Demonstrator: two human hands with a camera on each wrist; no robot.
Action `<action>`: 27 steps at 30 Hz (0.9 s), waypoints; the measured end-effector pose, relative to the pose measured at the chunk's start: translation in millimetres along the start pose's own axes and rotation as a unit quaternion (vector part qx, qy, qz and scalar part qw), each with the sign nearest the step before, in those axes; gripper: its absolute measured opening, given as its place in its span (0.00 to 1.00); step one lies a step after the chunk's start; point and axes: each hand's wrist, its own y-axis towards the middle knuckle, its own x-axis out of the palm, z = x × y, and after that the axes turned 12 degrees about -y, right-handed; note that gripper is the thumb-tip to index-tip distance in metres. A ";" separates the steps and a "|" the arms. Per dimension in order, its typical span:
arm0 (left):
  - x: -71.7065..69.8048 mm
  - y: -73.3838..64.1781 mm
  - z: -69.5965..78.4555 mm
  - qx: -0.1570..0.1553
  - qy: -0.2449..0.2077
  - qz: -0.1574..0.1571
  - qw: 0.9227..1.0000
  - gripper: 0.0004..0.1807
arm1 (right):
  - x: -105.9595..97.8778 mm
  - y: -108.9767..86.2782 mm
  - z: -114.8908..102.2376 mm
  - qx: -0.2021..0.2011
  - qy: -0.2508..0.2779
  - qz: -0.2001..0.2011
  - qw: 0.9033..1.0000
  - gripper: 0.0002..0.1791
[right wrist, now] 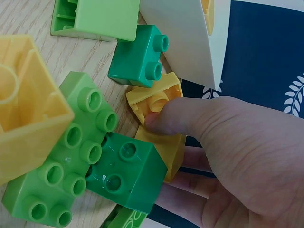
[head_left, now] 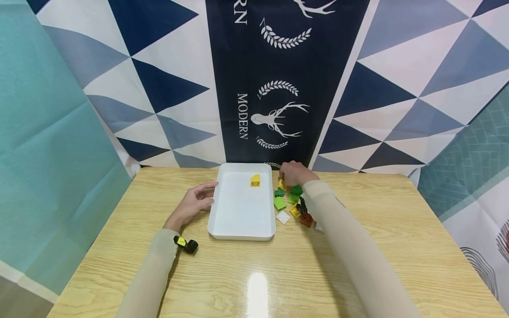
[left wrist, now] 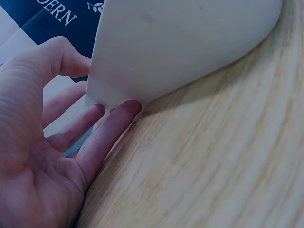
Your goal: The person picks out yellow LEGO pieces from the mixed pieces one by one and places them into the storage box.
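Observation:
A white tray lies on the table with a yellow toy brick inside, near its far end. My left hand is at the tray's left side; in the left wrist view its spread fingertips touch the outer wall. Beyond the tray's right side, my right hand pinches another yellow brick, thumb on its hollow side and fingers behind. Close beside that brick are a dark green brick, a teal-green brick and a long light green brick.
More bricks lie in a loose pile right of the tray: a lime one, a white one, a yellow one and a brown one. My right sleeve partly covers the pile. A patterned cloth hangs behind the table.

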 end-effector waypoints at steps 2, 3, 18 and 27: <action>-0.2 0.3 -0.3 0.000 0.000 0.000 1.000 0.36 | -0.6 -1.0 -0.2 0.002 0.002 0.000 1.000 0.18; -0.3 0.4 -0.5 0.000 0.000 0.000 1.000 0.36 | -0.9 -1.4 -0.2 0.002 0.001 -0.001 1.000 0.18; -1.9 1.3 -1.8 0.000 0.000 -0.003 1.000 0.36 | -5.1 -2.0 -1.6 0.000 -0.005 -0.003 1.000 0.16; -1.6 0.6 -1.0 0.000 -0.002 -0.006 1.000 0.36 | -5.4 -5.6 -2.0 -0.022 -0.019 0.011 1.000 0.15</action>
